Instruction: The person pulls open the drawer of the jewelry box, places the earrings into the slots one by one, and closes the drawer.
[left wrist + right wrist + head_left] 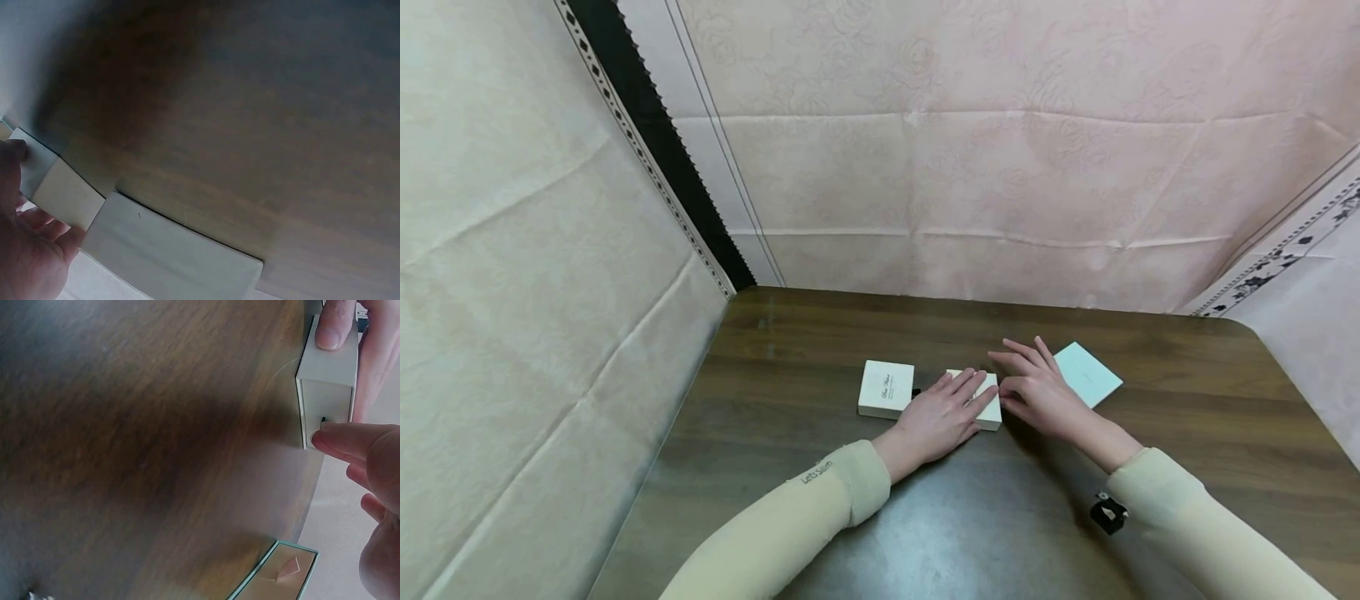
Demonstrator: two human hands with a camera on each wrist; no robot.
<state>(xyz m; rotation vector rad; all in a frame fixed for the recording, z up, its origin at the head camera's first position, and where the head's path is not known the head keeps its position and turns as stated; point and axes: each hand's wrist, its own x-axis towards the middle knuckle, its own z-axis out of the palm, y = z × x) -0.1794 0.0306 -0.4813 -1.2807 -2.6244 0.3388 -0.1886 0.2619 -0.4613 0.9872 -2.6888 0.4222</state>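
On the brown table, my left hand (942, 417) holds a small white drawer box (989, 410) across its top, with the thumb on the near side. At the box's right end is my right hand (1037, 392); in the right wrist view its thumb and forefinger pinch at a tiny black tab (323, 420) on the end face. The drawer looks closed. A second white box (886, 385) with dark script on top lies just left of my left hand. Beyond my right hand lies a light teal box (1088, 375), turned at an angle.
The teal box shows a tan end face with a pink tab (289, 569) in the right wrist view. The wooden table (820, 333) meets pale cloth hangings (1000, 192) at the back and left. A black device (1108, 513) sits at my right wrist.
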